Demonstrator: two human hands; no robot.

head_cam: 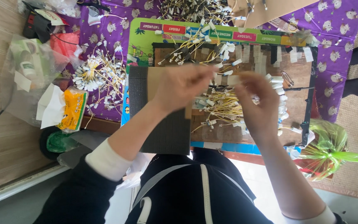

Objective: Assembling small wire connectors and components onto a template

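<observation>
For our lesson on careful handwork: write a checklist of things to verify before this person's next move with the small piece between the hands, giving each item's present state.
1. Both hands over the board: ok, left hand and right hand are above it.
2. Small piece pinched by both hands: cannot tell, blurred.
3. Yellow wires within reach: ok, piled under the hands.
4. White strips ready on the board: ok.
5. Dark foam sheet lying flat: ok, beside the left hand.
</observation>
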